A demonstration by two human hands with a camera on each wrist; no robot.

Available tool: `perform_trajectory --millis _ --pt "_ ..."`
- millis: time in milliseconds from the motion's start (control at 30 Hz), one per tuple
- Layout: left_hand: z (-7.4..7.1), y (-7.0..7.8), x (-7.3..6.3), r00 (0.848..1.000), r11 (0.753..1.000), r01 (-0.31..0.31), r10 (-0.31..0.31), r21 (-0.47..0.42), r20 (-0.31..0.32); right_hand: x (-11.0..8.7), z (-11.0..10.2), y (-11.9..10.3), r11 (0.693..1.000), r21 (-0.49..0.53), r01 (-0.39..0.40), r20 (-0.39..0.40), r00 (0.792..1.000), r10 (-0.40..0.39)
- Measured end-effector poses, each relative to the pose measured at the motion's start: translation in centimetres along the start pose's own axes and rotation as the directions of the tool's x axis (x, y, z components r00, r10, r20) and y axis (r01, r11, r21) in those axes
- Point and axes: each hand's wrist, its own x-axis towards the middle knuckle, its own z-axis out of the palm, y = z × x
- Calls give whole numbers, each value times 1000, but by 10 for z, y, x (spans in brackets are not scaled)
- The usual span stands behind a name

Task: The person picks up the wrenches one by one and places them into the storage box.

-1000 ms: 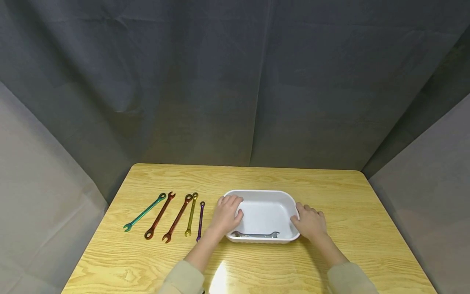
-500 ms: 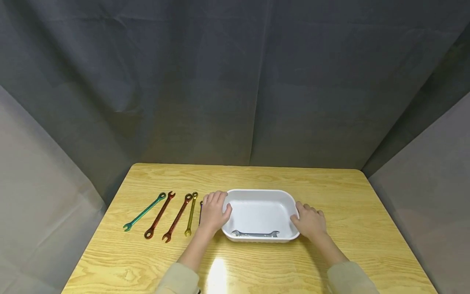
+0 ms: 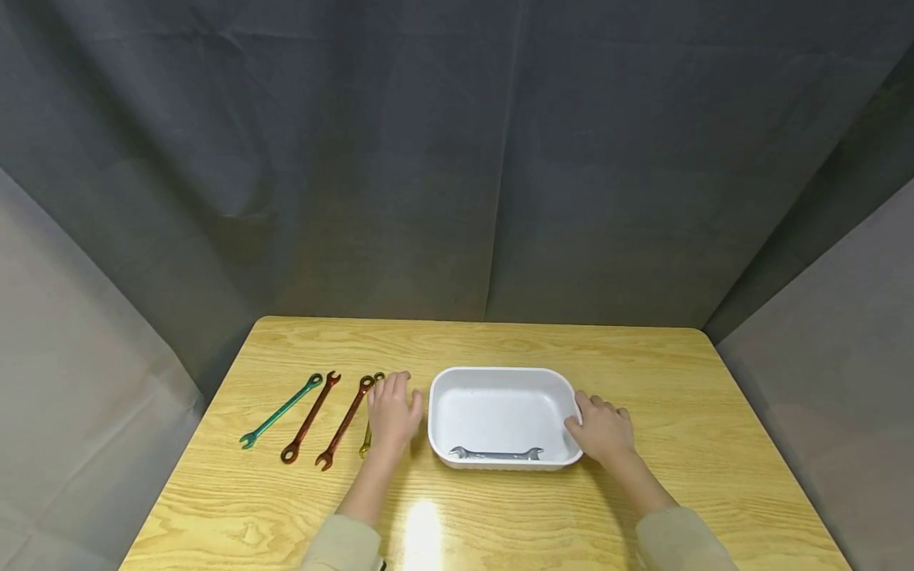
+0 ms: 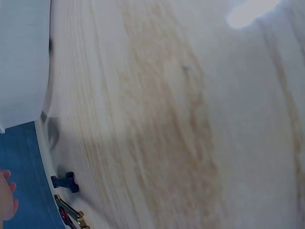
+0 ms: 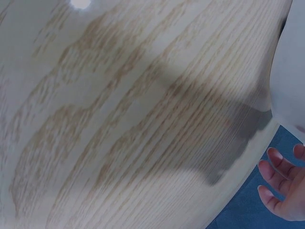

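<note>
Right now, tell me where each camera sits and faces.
Head: worn on the head, facing forward and down at the table, white tray and wrenches; left hand, right hand and sleeves show.
Left wrist: on that wrist, facing across the table; part of that hand shows at lower left.
Right wrist: on that wrist, facing across the table; part of that hand shows at lower right.
Both wrist views share the table and white tray.

White tray [image 3: 500,411]; silver wrench [image 3: 496,455]; green wrench [image 3: 282,410]; yellow wood-grain table [image 3: 714,460].
</note>
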Motion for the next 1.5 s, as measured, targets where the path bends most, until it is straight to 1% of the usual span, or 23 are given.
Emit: perform_trajectory --millis 167,433,700,833,933,1067,1200,1267,1500 --pt "1 -6 -3 999 999 43 -43 -15 9 -1 -1 -1 1000 3 0 2 1000 0" --pt "6 -16 -10 991 991 130 -130 23 38 0 0 0 1000 1 -2 4 1000 2" --pt "8 -19 -15 983 985 166 -169 46 72 0 -1 1 1000 5 -2 3 1000 2" --pt "9 -18 -15 974 979 196 -201 63 104 0 -1 0 1000 4 -5 5 1000 5" --pt "8 -17 -16 963 972 219 -229 84 139 0 -2 -1 1000 3 -9 9 1000 9" --pt "8 -16 -17 952 965 241 -257 107 169 0 -2 -1 1000 3 -17 17 1000 17" --pt "9 -15 -17 945 959 254 -274 123 180 0 -2 -2 1000 7 -21 22 1000 21" --pt "10 -14 -18 944 957 256 -278 134 178 -1 -2 -2 1000 8 -21 24 999 21" --pt "10 -13 -18 930 946 290 -314 142 193 0 -1 -1 1000 7 -16 15 1000 16"
